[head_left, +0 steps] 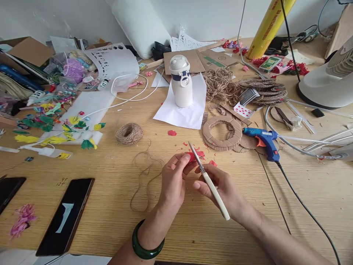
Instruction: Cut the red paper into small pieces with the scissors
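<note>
A: Item one, the main piece?
B: Red paper (194,157), small, one piece. Location: fingertips of the left hand (173,178), above the tabletop (110,165). Left grip: closed on the paper.
A: Item two?
B: Scissors (215,193), one pair, pale handle, slim metal blades. Right hand (220,182), grip closed around them; blades point up and away, crossing the red paper.
A: Blades parted or together?
B: Close together; cannot tell whether they bite into the paper.
A: Immediate surroundings?
B: Red scraps (213,163), several, just beyond the hands. Loose string (147,184), one looping length, left of the left hand. Twine ball (129,133), one, farther off on the same side.
A: Right-hand side?
B: Cardboard ring (209,137), one, flat, beyond the scissor tips. Glue gun (266,141), blue with orange trigger, beside it, cord running toward the near edge.
A: Farther out?
B: Bottle (182,88), white, upright on a white sheet (163,113). Phone (66,217), one, near left, screen showing a pale shape. Pink shreds (23,219), one small heap, left of the phone.
A: Worn articles?
B: Bangle (146,248), dark green, left wrist.
</note>
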Available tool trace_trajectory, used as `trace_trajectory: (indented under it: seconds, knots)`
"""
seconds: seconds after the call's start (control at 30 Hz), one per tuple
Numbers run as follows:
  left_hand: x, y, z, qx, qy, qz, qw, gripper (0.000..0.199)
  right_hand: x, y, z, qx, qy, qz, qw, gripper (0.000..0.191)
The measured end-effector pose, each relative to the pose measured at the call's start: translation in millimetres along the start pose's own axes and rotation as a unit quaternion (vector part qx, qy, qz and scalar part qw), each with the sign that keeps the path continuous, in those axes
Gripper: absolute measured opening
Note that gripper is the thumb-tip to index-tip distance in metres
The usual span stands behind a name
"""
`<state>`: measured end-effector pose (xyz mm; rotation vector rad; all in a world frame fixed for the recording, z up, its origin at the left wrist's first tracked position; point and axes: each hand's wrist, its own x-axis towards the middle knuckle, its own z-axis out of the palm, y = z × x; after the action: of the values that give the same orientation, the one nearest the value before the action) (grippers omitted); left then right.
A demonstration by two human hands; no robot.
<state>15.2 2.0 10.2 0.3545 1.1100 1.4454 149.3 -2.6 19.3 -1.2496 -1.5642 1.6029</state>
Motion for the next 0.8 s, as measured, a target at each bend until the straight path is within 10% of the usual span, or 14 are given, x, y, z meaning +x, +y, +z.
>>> trace_trajectory:
  seconds: [0.8]
  knots:
    - [-2.7,3.9,2.4,0.008,-0.003,-0.015,1.000,0.017,2.3,6.2,0.4,0.030,-0.003,0.001,1.000,0.041]
